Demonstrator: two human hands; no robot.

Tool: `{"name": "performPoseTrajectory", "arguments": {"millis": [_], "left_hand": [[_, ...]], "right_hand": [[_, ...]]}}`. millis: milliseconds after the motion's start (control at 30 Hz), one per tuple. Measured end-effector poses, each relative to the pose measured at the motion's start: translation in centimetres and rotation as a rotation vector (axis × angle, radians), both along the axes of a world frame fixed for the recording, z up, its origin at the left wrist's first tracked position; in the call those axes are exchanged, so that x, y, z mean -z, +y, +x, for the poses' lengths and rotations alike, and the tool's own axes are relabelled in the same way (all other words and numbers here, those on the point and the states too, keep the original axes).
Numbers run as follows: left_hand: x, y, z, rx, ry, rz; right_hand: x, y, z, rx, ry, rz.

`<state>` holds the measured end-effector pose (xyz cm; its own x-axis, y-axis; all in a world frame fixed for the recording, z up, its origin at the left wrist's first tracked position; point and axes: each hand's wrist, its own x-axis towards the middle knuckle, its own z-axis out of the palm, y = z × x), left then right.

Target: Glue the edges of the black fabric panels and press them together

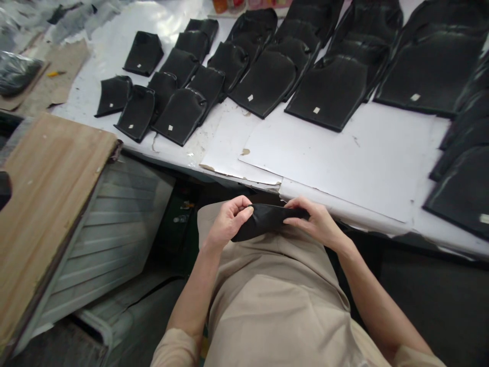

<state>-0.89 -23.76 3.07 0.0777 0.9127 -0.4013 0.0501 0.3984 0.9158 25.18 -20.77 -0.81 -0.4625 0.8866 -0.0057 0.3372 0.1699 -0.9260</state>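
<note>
Between my two hands, over my lap, is a black leather-like piece (pixel 265 219) with a smooth edge. My left hand (pixel 231 219) pinches its left end, thumb on top and fingers curled. At its right end my right hand (pixel 311 219) grips the edge between thumb and fingers. The piece hangs close to the beige cloth (pixel 282 285) over my lap. On the table ahead lie rows of similar black pieces (pixel 263 76), overlapping in stacks. Several of them carry a small pale sticker near one edge.
A white paper-covered table (pixel 328 158) spans the front, its paper torn along the near edge. To my left stands a wooden board (pixel 49 188) above a ribbed grey panel (pixel 107 219). A yellow tool (pixel 56 74) and a plastic-wrapped bundle (pixel 17 74) lie at the far left.
</note>
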Motion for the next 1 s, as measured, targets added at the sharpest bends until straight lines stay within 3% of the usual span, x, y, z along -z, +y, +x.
{"name": "performPoseTrajectory", "arguments": {"millis": [167, 433, 800, 1000], "left_hand": [[0.1, -0.6, -1.4, -0.036, -0.019, 0.038], [0.2, -1.2, -1.4, -0.054, 0.010, 0.080], [0.0, -1.5, -1.2, 0.004, 0.115, 0.156], [-0.1, -1.3, -0.9, 0.078, 0.206, 0.197]], "right_hand": [[0.6, -0.5, 0.5, 0.083, -0.002, 0.036], [-1.0, 0.1, -2.3, 0.084, 0.133, 0.286], [-0.7, 0.5, -3.7, -0.002, 0.174, 0.111], [-1.4, 0.1, -4.6, -0.112, 0.167, 0.115]]}}
